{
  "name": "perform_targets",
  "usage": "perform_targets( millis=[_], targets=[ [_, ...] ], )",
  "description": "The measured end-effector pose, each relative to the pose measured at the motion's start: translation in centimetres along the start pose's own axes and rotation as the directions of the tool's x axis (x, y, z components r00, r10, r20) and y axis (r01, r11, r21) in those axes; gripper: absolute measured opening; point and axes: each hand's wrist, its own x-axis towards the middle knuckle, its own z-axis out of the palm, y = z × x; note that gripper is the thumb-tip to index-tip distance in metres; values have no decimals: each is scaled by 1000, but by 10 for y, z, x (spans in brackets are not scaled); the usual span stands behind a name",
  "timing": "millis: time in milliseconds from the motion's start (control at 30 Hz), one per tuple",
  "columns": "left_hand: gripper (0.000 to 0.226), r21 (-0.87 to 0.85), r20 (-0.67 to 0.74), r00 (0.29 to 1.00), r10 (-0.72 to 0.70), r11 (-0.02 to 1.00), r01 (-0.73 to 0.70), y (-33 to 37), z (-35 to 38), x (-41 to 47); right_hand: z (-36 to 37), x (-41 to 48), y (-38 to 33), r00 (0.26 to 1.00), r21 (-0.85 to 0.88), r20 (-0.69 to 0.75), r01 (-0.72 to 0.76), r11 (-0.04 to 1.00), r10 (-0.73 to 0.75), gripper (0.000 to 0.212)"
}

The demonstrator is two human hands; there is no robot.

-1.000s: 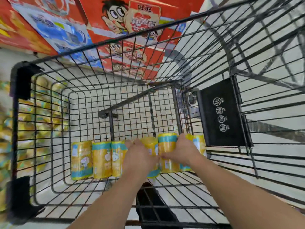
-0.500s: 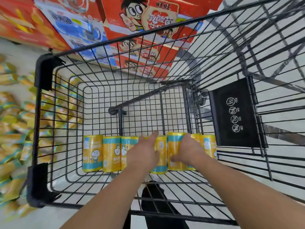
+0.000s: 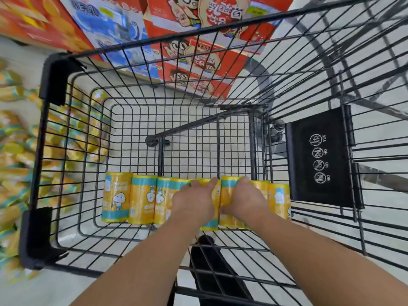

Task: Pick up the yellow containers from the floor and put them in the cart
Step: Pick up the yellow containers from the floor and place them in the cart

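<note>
Black wire shopping cart (image 3: pixel 55 80) stands before red snack cartons (image 3: pixel 198 69). A row of yellow containers (image 3: pixel 141 202) with teal bands lies across its floor; blurred loose containers (image 3: pixel 13 151) litter the ground outside, at left. The left hand (image 3: pixel 194 202) and right hand (image 3: pixel 242 199) each clasp one mid-row.

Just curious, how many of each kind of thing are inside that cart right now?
Yellow containers: 7 showing, side by side in one row; the hands may hide another
Hands: 2, the left hand and the right hand, both on the row
Black sign panel on the wall of the cart: 1
Total: 10
</note>
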Motion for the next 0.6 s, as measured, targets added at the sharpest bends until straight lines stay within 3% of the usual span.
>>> perform_targets(
  millis=[133, 267, 467, 533, 600],
  targets=[
    [67, -190, -165, 986, -27, 982, -5, -19, -23, -22, -22, -18, -7, 999, -136, -25, 22, 991, -25, 83],
    [60, -309, -366, 925, -100, 951, -20, -57, -73, -53, -74, -45, -53, 959, -237, -228, 114, 965, -169, 79],
    [53, -519, -590, 765, -257, 847, -116, -161, -153, -112, -114, -112, -193, 757, -284, -468, 360, 889, -456, 71],
    [51, -581, -620, 709, -337, 804, -126, -215, -168, -137, -104, -136, -251, 684, -287, -493, 455, 843, -537, 71],
    [52, -641, -612, 673, -415, 758, -116, -276, -172, -164, -82, -161, -310, 620, -263, -492, 564, 783, -611, 56]
  ],
)
